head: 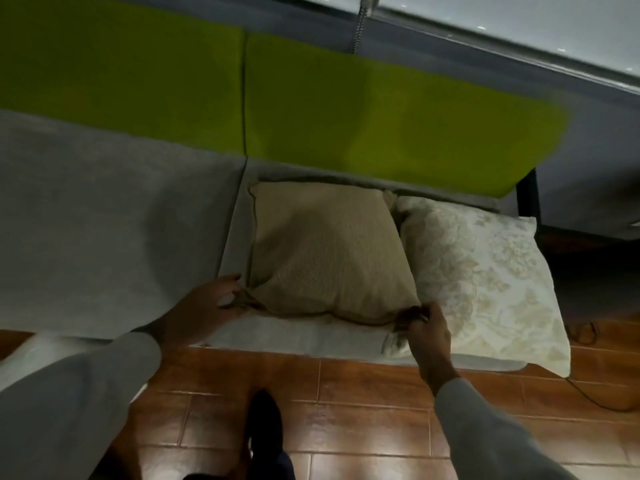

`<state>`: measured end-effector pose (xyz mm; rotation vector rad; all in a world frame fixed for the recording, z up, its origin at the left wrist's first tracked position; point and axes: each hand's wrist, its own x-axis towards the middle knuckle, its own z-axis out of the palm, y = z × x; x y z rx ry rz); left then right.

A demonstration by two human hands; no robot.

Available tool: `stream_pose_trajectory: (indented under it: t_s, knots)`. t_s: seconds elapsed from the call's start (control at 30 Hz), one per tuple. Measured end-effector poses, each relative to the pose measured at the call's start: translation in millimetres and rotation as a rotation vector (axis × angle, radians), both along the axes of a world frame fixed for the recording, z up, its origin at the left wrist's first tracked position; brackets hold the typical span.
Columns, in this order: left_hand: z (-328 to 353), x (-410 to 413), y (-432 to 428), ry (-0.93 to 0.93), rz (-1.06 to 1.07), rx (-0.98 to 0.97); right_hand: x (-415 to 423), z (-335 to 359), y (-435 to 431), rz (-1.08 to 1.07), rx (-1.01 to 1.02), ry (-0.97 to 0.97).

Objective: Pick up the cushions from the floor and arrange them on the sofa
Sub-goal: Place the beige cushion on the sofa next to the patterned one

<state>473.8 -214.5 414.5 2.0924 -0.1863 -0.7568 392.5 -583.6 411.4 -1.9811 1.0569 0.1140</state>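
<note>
A tan woven cushion (pixel 325 251) lies flat on the grey sofa seat (pixel 104 220), below the lime-green back pads (pixel 398 112). My left hand (pixel 207 303) grips its near left corner. My right hand (pixel 427 330) pinches its near right corner, where a dark tassel shows. Beside it on the right lies a white cushion with a pale floral pattern (pixel 485 282), touching the tan one and overhanging the seat's front edge.
Glossy brown tiled floor (pixel 363 427) runs in front of the sofa. My dark shoe (pixel 265 431) stands on it near the bottom centre. A thin dark cable (pixel 602 403) trails on the floor at the right, below the white cushion's corner.
</note>
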Motion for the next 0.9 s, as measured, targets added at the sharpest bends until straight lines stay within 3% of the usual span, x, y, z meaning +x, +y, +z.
stream_pose_trajectory:
  t_s: [0.1,0.2,0.43,0.6,0.7,0.8,0.9]
  knots:
    - [0.6,0.3,7.0,-0.033,0.025,0.120,2.4,9.2,14.3,0.036,-0.043,-0.054]
    - [9.5,-20.4,27.4,-0.048,0.087,0.143,0.7,25.6,48.0,0.238,-0.123,-0.087]
    - [48.8,-91.0,103.1,-0.064,0.456,0.010,16.0,58.9,180.1,0.748,-0.116,-0.163]
    - [51.8,-191.3,210.8,-0.090,0.792,0.083,-7.6,58.4,319.8,1.098,0.152,0.097]
    - [39.0,-268.7,293.8,-0.042,0.978,0.117,-44.1,40.9,414.8,1.312,0.159,0.172]
    - [14.7,-341.4,365.0,-0.036,1.102,0.166,-86.9,17.9,490.1,1.411,0.173,0.298]
    - [-23.4,-414.7,437.7,0.086,1.223,0.122,-139.1,-15.8,560.2,1.399,0.184,0.424]
